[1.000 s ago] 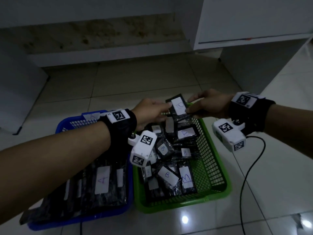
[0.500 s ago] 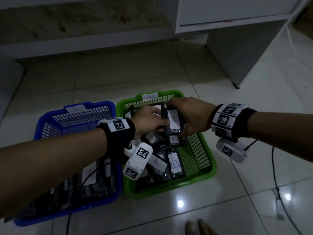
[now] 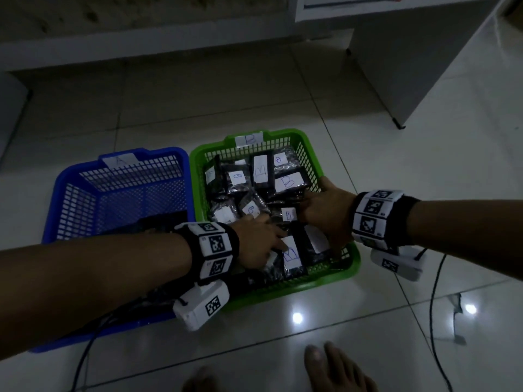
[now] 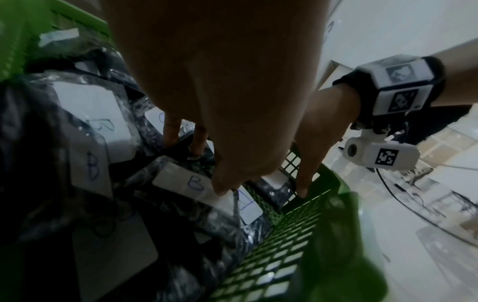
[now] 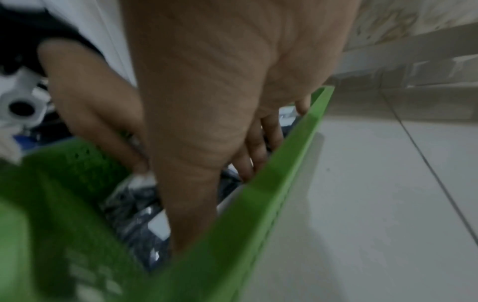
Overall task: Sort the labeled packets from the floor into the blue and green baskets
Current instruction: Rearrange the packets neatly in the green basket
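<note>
The green basket (image 3: pixel 314 155), tagged B, is piled with dark packets bearing white labels, such as one marked B (image 3: pixel 288 182). Both hands are down inside its near end. My left hand (image 3: pixel 260 241) lays straight fingers on a labeled packet (image 3: pixel 291 254); in the left wrist view its fingertips (image 4: pixel 222 189) touch a B label (image 4: pixel 194 183). My right hand (image 3: pixel 325 215) reaches along the right wall with its fingers extended (image 5: pixel 248 155) onto the packets. Neither hand grips anything. The blue basket (image 3: pixel 68 176), tagged A, stands to the left; my left arm hides its near half.
A white cabinet panel (image 3: pixel 410 66) stands at the far right, and a low ledge (image 3: pixel 169 46) runs along the back. Cables (image 3: pixel 433 306) trail across the tiled floor on both sides. Bare toes (image 3: pixel 334 369) show at the bottom edge.
Both hands held one labeled packet above the green basket, then lowered it inside and let go. They now lie on the pile with straight fingers. The view tilted downward.
</note>
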